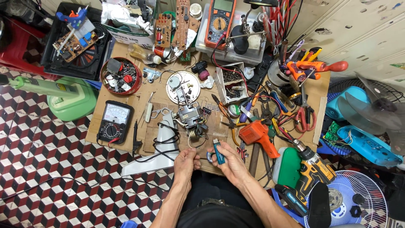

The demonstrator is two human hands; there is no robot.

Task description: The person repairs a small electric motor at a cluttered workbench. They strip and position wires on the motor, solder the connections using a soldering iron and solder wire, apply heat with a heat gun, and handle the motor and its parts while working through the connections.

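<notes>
Nearest the lens, the left hand (186,159) is pinched together on a thin wire end at the front edge of the table (122,145), its fingers closed around the strand. Just to its right the right hand (230,162) is clamped on a small blue lighter (218,151), held upright with its metal top toward the motor; the two hands sit close together but apart.

Far left on the patterned floor stands a green fan base (69,99). On the table's left part lies a black analogue meter (113,121), with a round red tin of small parts (121,76) behind it. A grey plastic fan neck (162,145) lies beside the meter, black cable looped over it, and a small electric motor (190,118) with loose wires sits just beyond the left hand. Behind the motor rests a round white plate (182,86), and further back an orange digital multimeter (220,21) lies on a clear box.

Right of the lighter, an orange soldering gun (258,135) lies among pliers and screwdrivers, with red-handled scissors (304,116) beyond. A yellow and black cordless drill (310,171) rests at the table's right front corner, beside a white fan grille (358,202) and blue fan parts (367,145).
</notes>
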